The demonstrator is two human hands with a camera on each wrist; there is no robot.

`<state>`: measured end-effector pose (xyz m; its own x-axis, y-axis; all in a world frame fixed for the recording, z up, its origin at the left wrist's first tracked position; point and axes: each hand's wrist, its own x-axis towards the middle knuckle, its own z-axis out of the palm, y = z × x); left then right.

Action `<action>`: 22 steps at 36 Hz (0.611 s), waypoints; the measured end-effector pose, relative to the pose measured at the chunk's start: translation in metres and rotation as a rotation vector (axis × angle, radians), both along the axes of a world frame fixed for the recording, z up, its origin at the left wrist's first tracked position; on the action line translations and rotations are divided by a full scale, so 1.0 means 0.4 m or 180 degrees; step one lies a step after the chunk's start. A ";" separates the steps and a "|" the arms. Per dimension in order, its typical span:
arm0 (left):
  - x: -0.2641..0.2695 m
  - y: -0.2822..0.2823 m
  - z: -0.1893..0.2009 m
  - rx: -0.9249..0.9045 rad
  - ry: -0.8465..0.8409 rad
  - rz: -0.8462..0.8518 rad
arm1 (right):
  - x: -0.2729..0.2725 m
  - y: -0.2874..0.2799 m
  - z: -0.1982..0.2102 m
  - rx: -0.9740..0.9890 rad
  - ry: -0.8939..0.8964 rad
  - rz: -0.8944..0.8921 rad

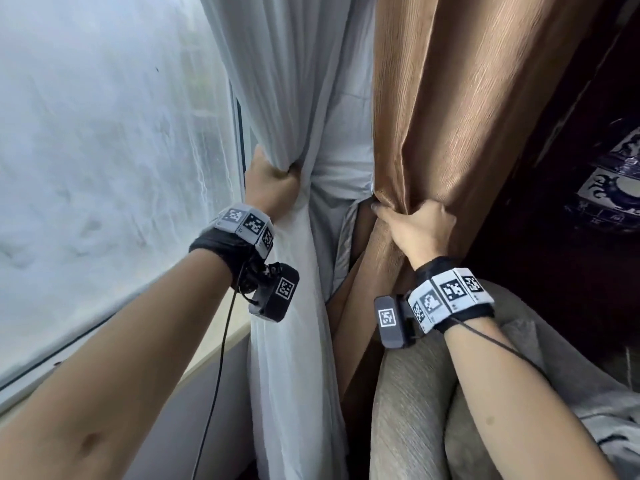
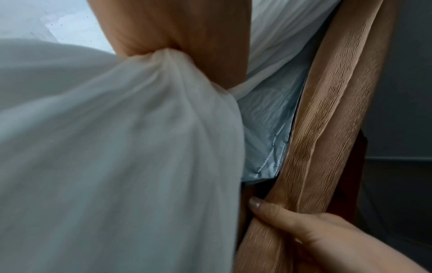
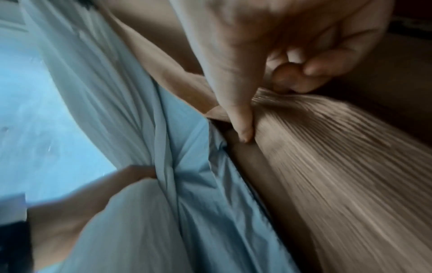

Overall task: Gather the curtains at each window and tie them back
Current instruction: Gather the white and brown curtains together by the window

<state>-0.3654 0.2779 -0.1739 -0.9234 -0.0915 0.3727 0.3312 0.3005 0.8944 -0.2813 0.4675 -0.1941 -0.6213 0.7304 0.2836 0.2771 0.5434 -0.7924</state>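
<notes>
A sheer white curtain (image 1: 294,98) hangs beside the window, and a ribbed brown curtain (image 1: 460,109) hangs just to its right. My left hand (image 1: 270,183) grips a bunch of the white curtain (image 2: 117,147) at mid height, fingers wrapped into the folds. My right hand (image 1: 415,226) clutches gathered pleats of the brown curtain (image 3: 339,166), thumb (image 3: 240,125) pressed along its edge. A pale grey-blue lining (image 2: 264,129) shows between the two curtains. In the left wrist view my right hand (image 2: 304,227) appears at the lower right, holding the brown fabric. No tieback is in view.
A fogged window pane (image 1: 104,150) fills the left, with a pale sill (image 1: 221,355) below it. A grey upholstered chair back (image 1: 415,410) stands under my right arm. Dark furniture with a blue-and-white patterned piece (image 1: 609,178) sits at the right.
</notes>
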 end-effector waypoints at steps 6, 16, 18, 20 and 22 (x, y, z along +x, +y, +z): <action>0.009 0.004 -0.007 0.0002 0.0127 -0.0063 | -0.013 -0.039 -0.013 0.0473 0.0393 0.0085; -0.005 -0.019 -0.015 0.0006 0.0209 -0.0055 | -0.042 -0.037 -0.076 -0.0966 0.0898 0.1274; -0.008 -0.022 -0.012 -0.0007 0.0246 -0.0073 | -0.026 -0.035 -0.064 -0.1710 0.1094 0.1525; -0.014 -0.022 -0.009 -0.0056 0.0277 -0.0063 | -0.011 -0.036 -0.051 -0.2345 0.1235 0.1774; -0.012 -0.020 -0.005 -0.0122 0.0277 -0.0023 | -0.001 -0.032 -0.047 -0.2692 0.1299 0.2210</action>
